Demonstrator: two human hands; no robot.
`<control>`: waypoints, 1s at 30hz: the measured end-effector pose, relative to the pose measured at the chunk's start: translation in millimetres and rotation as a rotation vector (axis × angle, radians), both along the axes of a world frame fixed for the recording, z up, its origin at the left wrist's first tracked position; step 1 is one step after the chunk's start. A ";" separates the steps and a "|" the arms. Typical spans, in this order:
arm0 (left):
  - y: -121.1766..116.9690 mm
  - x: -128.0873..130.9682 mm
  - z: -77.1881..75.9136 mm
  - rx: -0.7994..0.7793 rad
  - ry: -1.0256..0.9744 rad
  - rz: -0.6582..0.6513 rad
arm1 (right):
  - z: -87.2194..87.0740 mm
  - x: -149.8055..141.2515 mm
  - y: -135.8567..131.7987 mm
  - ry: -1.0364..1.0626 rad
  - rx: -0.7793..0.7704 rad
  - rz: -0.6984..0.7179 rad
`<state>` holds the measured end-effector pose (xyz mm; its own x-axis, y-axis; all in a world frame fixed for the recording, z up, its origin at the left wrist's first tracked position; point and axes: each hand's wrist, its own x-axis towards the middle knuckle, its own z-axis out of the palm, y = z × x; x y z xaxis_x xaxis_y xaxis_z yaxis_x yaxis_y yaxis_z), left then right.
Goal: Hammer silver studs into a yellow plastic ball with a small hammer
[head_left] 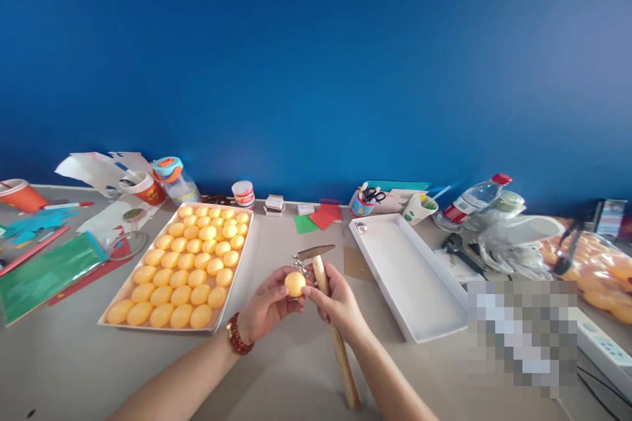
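My left hand (269, 306) is closed round a single yellow ball (295, 283), held up over the table in front of me. A red bead bracelet (237, 336) circles that wrist. My right hand (338, 299) grips a hammer by its wooden handle (340, 355), with the metal head (315, 252) just above the ball; its fingertips also reach toward the ball. A small metal piece (302, 266) shows between ball and hammer head, too small to name. To the left lies a white tray (243, 256) filled with several rows of yellow balls (190, 263).
An empty white tray (409, 283) lies right of my hands. Along the wall stand cups, a pen cup with scissors (368, 200), a small jar (243, 193), coloured paper (316, 218) and a water bottle (474, 200). A bag of orange balls (600, 276) and a power strip (600, 345) sit at right.
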<state>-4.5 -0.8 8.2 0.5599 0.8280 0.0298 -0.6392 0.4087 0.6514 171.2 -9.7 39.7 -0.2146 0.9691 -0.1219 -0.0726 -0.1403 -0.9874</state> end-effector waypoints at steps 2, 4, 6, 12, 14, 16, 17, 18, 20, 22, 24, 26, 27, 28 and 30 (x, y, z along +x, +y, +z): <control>0.4 0.1 -0.1 0.008 0.005 0.010 | -1.3 0.7 0.6 -0.009 0.007 0.002; 0.1 0.5 0.4 0.035 0.016 0.033 | -1.4 1.2 0.7 -0.020 0.016 0.010; -0.5 1.2 2.1 0.080 0.051 0.070 | -0.6 1.3 0.7 -0.031 0.026 0.023; -1.9 3.7 9.5 0.240 0.162 0.157 | 1.8 1.2 0.8 -0.040 0.027 0.048; -2.0 4.3 9.1 0.266 0.181 0.159 | 1.9 1.1 0.9 -0.027 0.018 0.049; -1.8 5.1 7.0 0.309 0.212 0.180 | 1.5 0.9 0.9 -0.012 0.010 0.043; -1.5 5.5 5.7 0.342 0.231 0.196 | 1.2 0.8 0.9 -0.005 0.008 0.040; -1.0 6.0 4.4 0.379 0.250 0.215 | 0.8 0.7 0.7 0.004 0.009 0.039; 0.1 6.8 2.3 0.455 0.282 0.259 | 0.0 0.3 0.2 0.021 0.017 0.040; 1.1 6.8 1.4 0.517 0.318 0.304 | -0.6 -0.2 -0.5 0.026 0.032 0.046; 1.1 5.9 1.5 0.564 0.381 0.340 | -1.0 -1.0 -1.3 0.005 0.037 0.053; -0.2 4.4 1.8 0.602 0.477 0.359 | -1.4 -2.2 -2.1 -0.023 0.030 0.061; -1.3 3.8 1.9 0.620 0.523 0.364 | -1.5 -2.9 -2.4 -0.033 0.026 0.063; -2.6 3.3 1.8 0.636 0.561 0.368 | -1.7 -3.6 -2.6 -0.040 0.021 0.063; -5.0 2.8 1.2 0.668 0.604 0.378 | -1.5 -4.7 -2.9 -0.045 0.017 0.061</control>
<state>-1.7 -5.8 9.4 0.3364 0.8730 0.3531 -0.1343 -0.3266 0.9356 166.6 -12.6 38.2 -0.2681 0.9564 -0.1161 -0.0198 -0.1259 -0.9918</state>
